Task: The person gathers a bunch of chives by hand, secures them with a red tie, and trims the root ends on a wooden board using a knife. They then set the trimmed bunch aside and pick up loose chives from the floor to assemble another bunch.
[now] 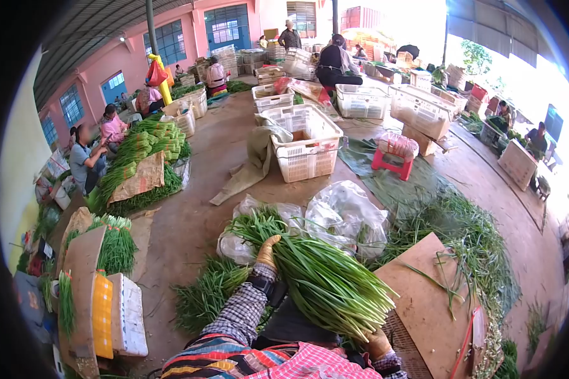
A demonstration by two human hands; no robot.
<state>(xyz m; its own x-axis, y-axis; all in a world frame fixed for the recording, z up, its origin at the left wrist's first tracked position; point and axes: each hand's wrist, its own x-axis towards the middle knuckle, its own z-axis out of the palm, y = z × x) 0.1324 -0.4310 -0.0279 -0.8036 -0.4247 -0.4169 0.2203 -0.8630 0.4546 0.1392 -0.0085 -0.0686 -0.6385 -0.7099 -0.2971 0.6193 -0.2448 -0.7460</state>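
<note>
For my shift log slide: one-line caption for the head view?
Gloved left hand and right hand hold a bundle of green chives above plastic bags, white crates behind.

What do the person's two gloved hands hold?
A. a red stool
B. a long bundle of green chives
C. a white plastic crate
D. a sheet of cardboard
B: the left hand and the right hand grip the two ends of the bundle of green chives.
</note>
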